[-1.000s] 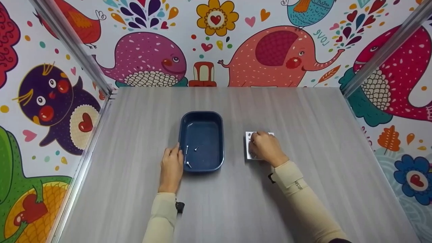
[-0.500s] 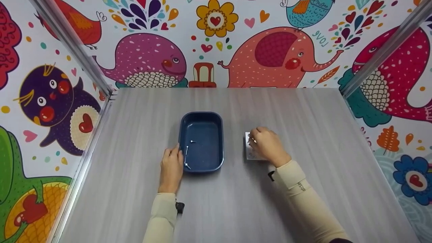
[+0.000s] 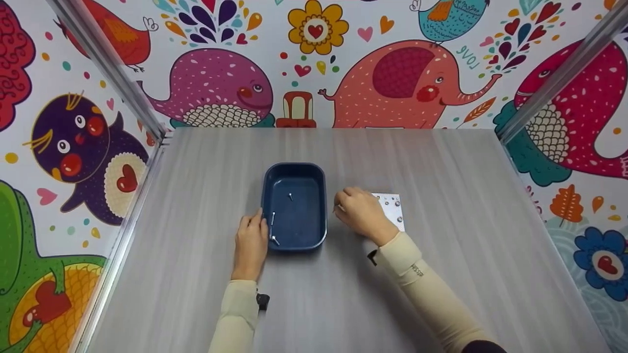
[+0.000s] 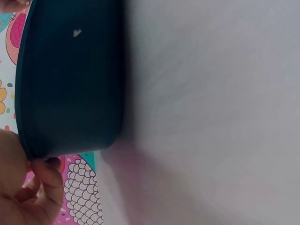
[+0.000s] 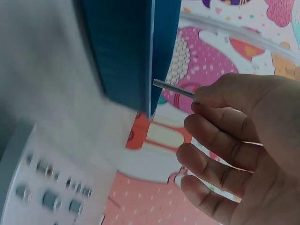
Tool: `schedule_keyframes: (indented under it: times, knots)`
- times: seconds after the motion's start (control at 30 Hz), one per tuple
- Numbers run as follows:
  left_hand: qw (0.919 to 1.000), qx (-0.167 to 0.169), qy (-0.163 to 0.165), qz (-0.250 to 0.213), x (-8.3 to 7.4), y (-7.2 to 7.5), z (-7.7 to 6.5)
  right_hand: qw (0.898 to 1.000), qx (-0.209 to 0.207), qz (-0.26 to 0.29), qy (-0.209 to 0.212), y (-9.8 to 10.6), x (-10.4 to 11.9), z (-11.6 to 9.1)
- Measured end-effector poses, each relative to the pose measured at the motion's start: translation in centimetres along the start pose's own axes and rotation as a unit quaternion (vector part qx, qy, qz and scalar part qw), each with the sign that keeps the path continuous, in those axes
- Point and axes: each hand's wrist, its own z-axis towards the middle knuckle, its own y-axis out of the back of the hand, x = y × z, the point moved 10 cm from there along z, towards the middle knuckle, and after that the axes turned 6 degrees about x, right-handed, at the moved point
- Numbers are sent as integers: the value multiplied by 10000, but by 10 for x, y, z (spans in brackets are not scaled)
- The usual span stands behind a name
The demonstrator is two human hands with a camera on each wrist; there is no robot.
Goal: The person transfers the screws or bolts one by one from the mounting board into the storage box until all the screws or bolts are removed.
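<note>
My left hand (image 3: 250, 245) holds the left rim of a deep blue plastic tub (image 3: 299, 211), thumb and fingers at its edge in the left wrist view. Inside the tub lie three small metal screws, one of them a screw (image 3: 290, 196) toward the far end. Between thumb and forefinger my right hand (image 3: 363, 213) pinches another screw (image 5: 173, 88), its threaded shaft pointing at the tub and its head hidden by the fingertips. That hand is just right of the tub, partly covering a silvery metal block (image 3: 392, 211) with screws and holes in its top.
Everything stands on a grey wood-grain table (image 3: 314, 299). Metal frame rails (image 3: 122, 235) edge it at the left, and printed cartoon panels (image 3: 225, 88) rise behind and at both sides.
My right hand has lifted off the metal block and moved left toward the tub with a screw. One screw in the tub has rolled toward its far end. My left hand stays put.
</note>
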Motion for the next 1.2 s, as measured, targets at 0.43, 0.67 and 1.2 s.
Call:
schedule_keyframes:
  times: [0.43,0.67,1.2]
  knots:
    - [10000,-31,27,-7,1,0,1,9990,397,5,211,-19,25,9]
    - [9997,-98,-160,130,-3,1,0,9995,110,99,293,-9,21,7]
    - [9998,-165,-104,42,-1,1,0,9982,256,121,-519,-5,-57,-11]
